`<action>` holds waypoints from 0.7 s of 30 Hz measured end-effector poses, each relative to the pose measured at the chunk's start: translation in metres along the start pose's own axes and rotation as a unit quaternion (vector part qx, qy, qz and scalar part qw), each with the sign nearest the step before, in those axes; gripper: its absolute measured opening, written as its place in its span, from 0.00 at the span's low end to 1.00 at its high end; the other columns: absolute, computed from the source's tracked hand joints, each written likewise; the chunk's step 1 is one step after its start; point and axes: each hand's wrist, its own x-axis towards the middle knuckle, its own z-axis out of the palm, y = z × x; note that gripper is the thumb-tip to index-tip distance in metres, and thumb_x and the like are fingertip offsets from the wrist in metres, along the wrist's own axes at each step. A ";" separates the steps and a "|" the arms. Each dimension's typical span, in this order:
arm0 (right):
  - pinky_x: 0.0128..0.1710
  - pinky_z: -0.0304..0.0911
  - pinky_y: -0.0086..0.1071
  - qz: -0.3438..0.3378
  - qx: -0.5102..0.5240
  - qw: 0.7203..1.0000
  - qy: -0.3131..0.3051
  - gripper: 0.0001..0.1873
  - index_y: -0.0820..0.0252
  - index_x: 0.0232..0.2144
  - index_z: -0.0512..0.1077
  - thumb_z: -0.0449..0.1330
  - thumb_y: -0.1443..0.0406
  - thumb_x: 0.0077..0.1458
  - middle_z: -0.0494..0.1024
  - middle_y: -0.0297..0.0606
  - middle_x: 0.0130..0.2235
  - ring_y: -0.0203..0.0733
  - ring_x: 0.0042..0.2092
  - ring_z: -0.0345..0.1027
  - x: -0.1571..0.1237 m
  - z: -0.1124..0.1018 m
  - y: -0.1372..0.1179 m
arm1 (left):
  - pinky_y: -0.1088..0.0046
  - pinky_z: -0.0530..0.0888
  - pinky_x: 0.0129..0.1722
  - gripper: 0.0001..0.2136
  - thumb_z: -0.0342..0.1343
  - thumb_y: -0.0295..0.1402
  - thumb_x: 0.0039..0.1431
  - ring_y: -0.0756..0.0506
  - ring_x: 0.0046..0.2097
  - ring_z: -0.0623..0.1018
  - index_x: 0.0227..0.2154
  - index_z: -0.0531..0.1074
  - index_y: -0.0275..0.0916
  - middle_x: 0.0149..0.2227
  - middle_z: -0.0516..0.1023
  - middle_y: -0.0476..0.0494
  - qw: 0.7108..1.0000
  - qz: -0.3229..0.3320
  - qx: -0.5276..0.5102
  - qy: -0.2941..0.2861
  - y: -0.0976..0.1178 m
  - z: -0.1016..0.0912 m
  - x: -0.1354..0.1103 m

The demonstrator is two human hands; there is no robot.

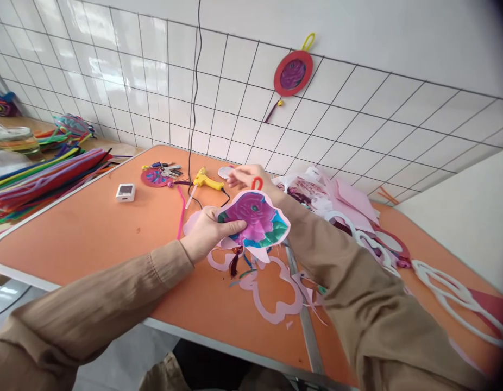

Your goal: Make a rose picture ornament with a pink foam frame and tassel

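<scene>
My left hand (208, 231) grips a flower-shaped paper ornament (255, 217) by its left edge, thumb on the front. The ornament has a pink rim, a purple bloom with green and blue leaves, and a red loop (257, 183) on top. A dark tassel (234, 264) hangs below it. Behind the ornament, my right hand (249, 176) reaches over the table with its fingers partly extended; I see nothing held in them. A small round whitish piece (224, 172) lies beside its fingertips. The yellow glue gun (208, 180) rests just to the left.
Pink paper offcuts (276, 309) lie below the ornament, near a metal strip (310, 339) across the orange table (113, 239). A white box (125, 192) and a round keyed charm (154, 176) sit left. Pipe cleaners (51, 179) fill the far left. Another ornament (293, 73) hangs on the wall.
</scene>
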 end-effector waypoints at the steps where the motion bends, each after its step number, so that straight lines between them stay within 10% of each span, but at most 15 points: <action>1: 0.45 0.74 0.37 0.004 0.031 0.999 0.003 0.31 0.62 0.40 0.76 0.47 0.43 0.68 0.85 0.48 0.41 0.46 0.44 0.80 -0.016 -0.010 -0.001 | 0.71 0.77 0.30 0.18 0.78 0.42 0.37 0.47 0.26 0.79 0.25 0.81 0.35 0.25 0.82 0.45 1.000 0.002 0.010 0.000 0.000 0.000 0.000; 4: 0.41 0.75 0.37 0.029 0.251 0.968 -0.004 0.35 0.60 0.38 0.77 0.56 0.35 0.57 0.84 0.47 0.40 0.47 0.40 0.80 -0.069 -0.030 -0.011 | 0.70 0.78 0.31 0.17 0.78 0.43 0.39 0.46 0.28 0.80 0.24 0.80 0.36 0.26 0.83 0.44 0.999 0.003 0.037 -0.003 -0.001 0.001 -0.001; 9: 0.38 0.73 0.32 0.050 0.272 0.961 0.013 0.24 0.58 0.39 0.78 0.78 0.54 0.42 0.85 0.38 0.38 0.42 0.39 0.79 -0.125 -0.024 -0.027 | 0.72 0.77 0.29 0.16 0.79 0.42 0.37 0.48 0.26 0.78 0.21 0.80 0.36 0.24 0.81 0.45 0.997 0.007 0.079 -0.002 -0.001 0.005 -0.003; 21: 0.34 0.75 0.36 0.074 0.238 0.964 0.093 0.19 0.60 0.31 0.79 0.78 0.56 0.40 0.84 0.37 0.32 0.42 0.33 0.78 -0.133 -0.009 -0.033 | 0.70 0.78 0.32 0.17 0.78 0.42 0.37 0.48 0.27 0.77 0.21 0.81 0.35 0.25 0.81 0.43 0.994 -0.011 0.108 -0.013 0.001 0.010 -0.007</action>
